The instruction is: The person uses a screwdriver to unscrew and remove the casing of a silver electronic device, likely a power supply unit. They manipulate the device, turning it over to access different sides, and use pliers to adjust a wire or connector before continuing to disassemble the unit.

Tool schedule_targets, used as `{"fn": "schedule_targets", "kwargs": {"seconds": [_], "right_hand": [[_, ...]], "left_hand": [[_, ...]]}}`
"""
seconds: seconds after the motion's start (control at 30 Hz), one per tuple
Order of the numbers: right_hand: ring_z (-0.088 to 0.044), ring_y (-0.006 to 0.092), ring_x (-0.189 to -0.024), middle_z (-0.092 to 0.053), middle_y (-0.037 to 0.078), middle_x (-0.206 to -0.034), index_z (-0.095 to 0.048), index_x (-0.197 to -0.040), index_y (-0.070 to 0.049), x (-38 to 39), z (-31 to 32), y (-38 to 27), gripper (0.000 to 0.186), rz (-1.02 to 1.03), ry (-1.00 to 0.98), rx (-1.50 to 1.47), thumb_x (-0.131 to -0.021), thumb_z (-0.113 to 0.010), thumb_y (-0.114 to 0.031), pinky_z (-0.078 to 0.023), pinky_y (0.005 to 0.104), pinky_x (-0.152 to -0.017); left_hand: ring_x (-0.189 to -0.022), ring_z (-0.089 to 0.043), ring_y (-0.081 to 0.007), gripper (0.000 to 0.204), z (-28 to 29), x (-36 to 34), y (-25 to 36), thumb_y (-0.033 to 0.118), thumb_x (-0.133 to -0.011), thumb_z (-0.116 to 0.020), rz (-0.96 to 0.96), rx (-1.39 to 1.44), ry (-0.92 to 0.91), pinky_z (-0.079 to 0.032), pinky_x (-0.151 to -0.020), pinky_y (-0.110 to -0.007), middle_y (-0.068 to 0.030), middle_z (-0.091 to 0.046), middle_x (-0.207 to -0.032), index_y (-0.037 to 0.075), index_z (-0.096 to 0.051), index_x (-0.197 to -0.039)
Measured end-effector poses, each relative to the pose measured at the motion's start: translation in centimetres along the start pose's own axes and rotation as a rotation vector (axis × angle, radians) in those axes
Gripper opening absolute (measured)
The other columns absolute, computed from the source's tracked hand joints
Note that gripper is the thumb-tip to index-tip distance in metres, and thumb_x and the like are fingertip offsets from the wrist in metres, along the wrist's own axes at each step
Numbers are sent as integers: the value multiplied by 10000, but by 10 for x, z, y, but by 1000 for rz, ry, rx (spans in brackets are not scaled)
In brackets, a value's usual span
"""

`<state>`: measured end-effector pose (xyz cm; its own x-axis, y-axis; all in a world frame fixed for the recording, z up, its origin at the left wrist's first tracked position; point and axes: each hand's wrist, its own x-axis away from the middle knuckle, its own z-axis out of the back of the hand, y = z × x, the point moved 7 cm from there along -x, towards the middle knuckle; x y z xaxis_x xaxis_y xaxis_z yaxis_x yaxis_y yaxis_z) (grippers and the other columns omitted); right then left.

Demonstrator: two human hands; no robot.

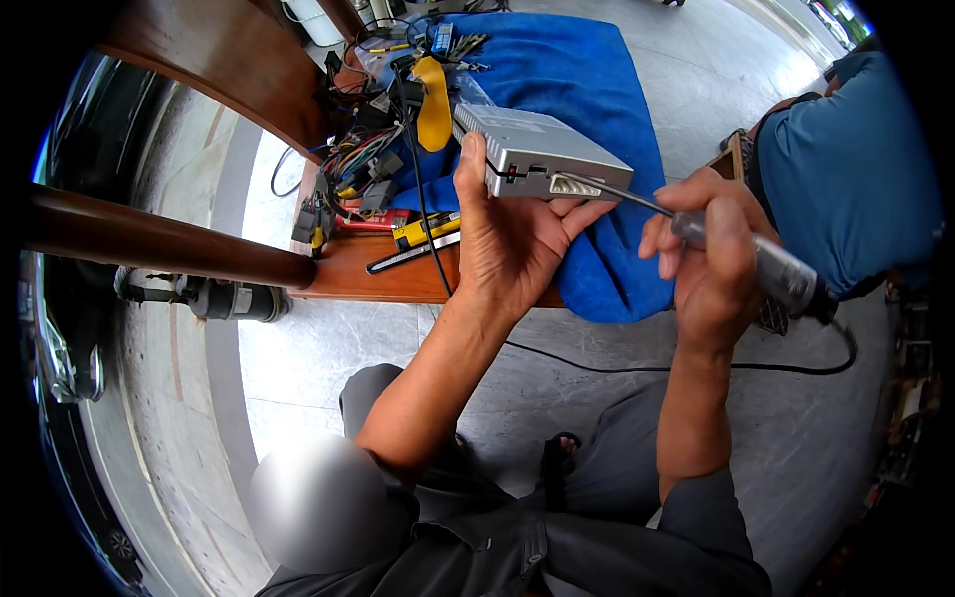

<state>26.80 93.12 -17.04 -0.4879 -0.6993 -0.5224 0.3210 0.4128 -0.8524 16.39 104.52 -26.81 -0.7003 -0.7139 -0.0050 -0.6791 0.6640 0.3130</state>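
My left hand [507, 244] supports a silver metal box [557, 139] from below, its thumb pressed on the near left edge. The box's end face is turned toward me and carries a white multi-pin socket [575, 186] and smaller ports. My right hand [718, 254] grips the clear handle of a probe-type test light [786, 271]. Its thin metal shaft points left, and the tip is at the white socket; whether it touches a pin, I cannot tell. A black cable [637, 369] leaves the handle's end and loops down and left.
Beyond my hands, a wooden bench [398, 283] bears a blue cloth [567, 55], a tangle of wires with connectors [368, 164], a yellow flat piece [433, 104] and a yellow-and-black tool [423, 231]. A wooden bar [169, 239] crosses at left. Blue fabric [856, 169] bulges at right.
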Motion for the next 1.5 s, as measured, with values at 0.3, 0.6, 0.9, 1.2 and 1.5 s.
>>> {"fn": "schedule_targets", "kwargs": {"seconds": [0.3,0.6,0.9,1.2,1.5], "right_hand": [[-556,151,-568,-543,25,-724,-755,-1047,-95,28,-29,-34,395,678,-206,426,-656,-789,-44,-443,278,-476],[-558,153,-553,-591,38,-736,-748,-1021,-55,32,-30,-32,337,724,-172,434,-684,-737,-49,-452,279,-474],[-563,131,-563,-669,111,-713,-747,-904,18,11,10,-39,250,377,-135,306,-806,-607,-165,-453,268,-511],[-591,159,-492,-689,84,-683,-765,-926,-21,8,10,-73,254,484,-294,496,-710,-676,-121,-467,263,-471],[-710,175,-660,-762,168,-918,-659,-1145,33,18,29,-60,269,210,-138,173,-961,-691,-161,-570,289,-605]], "left_hand": [[-1148,-671,-380,895,-6,2,3,739,-878,-624,-45,-43,17,-585,-971,-528,-212,-620,-1261,3,-464,-1361],[-1146,-677,-353,868,-6,2,2,733,-877,-631,-43,-74,9,-580,-984,-511,-194,-637,-1232,11,-485,-1336],[-1282,-574,-316,874,-9,8,2,605,-887,-706,-86,-218,4,-494,-1088,-525,-171,-527,-1371,41,-356,-1456],[-1258,-594,-266,860,-2,12,1,579,-879,-725,-134,-409,36,-509,-1066,-461,-116,-562,-1353,56,-381,-1469],[-1207,-601,-262,809,-5,11,10,422,-874,-767,-235,-375,27,-521,-1034,-435,-141,-554,-1303,49,-346,-1456]]}}
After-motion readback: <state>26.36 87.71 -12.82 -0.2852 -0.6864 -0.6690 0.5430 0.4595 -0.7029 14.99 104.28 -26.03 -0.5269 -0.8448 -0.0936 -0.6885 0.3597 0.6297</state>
